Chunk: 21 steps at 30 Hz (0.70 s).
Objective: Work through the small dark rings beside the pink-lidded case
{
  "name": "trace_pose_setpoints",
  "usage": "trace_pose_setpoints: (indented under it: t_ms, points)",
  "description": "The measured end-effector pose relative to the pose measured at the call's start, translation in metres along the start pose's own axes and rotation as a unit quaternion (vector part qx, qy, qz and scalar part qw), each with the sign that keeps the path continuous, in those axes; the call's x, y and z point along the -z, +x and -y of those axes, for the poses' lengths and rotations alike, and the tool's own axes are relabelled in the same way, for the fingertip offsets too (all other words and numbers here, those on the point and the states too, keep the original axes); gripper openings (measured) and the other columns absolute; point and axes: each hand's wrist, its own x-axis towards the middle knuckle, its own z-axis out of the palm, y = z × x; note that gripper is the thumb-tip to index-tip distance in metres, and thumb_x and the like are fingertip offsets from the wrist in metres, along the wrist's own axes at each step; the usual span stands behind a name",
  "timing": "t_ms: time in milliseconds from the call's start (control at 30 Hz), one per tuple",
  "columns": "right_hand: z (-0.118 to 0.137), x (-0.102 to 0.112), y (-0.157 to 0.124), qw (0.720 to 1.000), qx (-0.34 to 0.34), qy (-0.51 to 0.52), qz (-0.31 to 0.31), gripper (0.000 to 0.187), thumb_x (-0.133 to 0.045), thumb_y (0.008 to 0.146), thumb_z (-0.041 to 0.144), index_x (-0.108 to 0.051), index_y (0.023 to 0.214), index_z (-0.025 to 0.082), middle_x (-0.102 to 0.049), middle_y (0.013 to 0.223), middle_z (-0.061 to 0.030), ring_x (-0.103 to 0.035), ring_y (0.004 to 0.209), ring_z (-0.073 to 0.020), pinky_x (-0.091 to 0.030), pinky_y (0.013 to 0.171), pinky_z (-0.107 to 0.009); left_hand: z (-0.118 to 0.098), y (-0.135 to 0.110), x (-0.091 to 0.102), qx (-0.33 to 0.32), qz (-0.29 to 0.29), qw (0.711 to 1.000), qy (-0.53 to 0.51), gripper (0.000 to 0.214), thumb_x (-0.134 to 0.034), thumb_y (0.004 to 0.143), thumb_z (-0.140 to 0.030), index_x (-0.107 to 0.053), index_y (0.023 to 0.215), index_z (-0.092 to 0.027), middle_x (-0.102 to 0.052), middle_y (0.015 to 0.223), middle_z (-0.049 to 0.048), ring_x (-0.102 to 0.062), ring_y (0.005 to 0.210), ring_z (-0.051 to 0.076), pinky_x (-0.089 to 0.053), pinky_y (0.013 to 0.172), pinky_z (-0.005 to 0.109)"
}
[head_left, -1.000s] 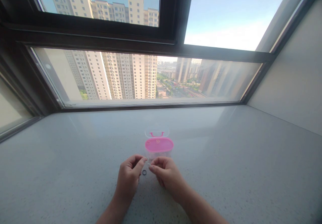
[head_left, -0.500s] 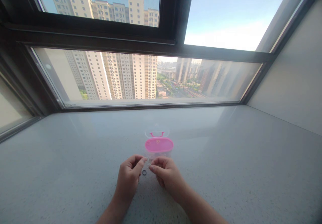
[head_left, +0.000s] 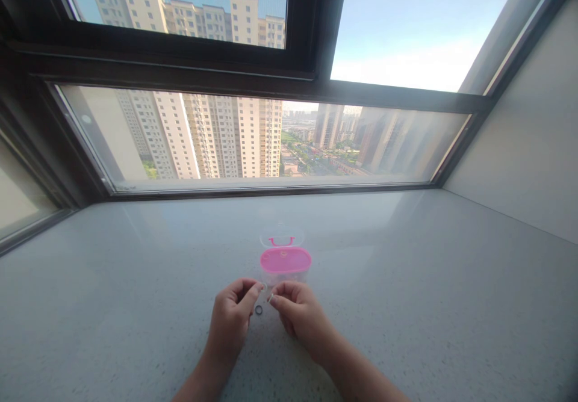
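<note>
Bright daylight from the window (head_left: 271,137), wide-angle view.

Strong backlight through the glass, sky washed near white at upper right. Pale sheen and soft reflections across the grey sill (head_left: 406,281), strongest near the pane. Only faint, short shadows under both hands. Frame lines bowed and splayed toward the edges, corners darkened. Centre fairly sharp; tiny parts between the fingertips too small to resolve; distant towers hazy.

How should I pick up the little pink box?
Probably best by the small pink handle at the far side of the pink box, coming straight down from above. The handle sticks up free, with bare sill around it, while the oval body looks wider and smoother to pinch.
</note>
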Motion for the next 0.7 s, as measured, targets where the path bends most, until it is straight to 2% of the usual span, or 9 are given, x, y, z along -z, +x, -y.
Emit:
trace_pose_setpoints:
  t_ms: [333,700]
  points:
    - [-0.0013,-0.0011,0.0006,1.0,0.002,-0.016,-0.01,0.024,-0.064,0.07,0.035,-0.052,0.068,0.015,-0.036,0.038,0.0107,-0.024,0.03,-0.0037,-0.015,0.032,-0.017,0.0021,-0.0001,0.0009,-0.004,-0.001,1.0,0.002,0.026,-0.061,0.073,-0.039,-0.061,0.067,-0.014,-0.036,0.044,-0.0076,-0.03,0.04,0.006,-0.025,0.037,0.016]
    - [0.0014,-0.0011,0.0003,1.0,-0.007,0.012,-0.015,0.023,-0.063,0.07,0.036,-0.053,0.071,0.015,-0.036,0.036,0.0104,-0.026,0.03,-0.0044,-0.015,0.031,-0.018,0.0008,0.0005,0.0005,-0.002,0.002,1.0,0.001,0.026,-0.06,0.074,-0.039,-0.061,0.067,-0.014,-0.036,0.045,-0.0078,-0.028,0.041,0.006,-0.023,0.037,0.015]
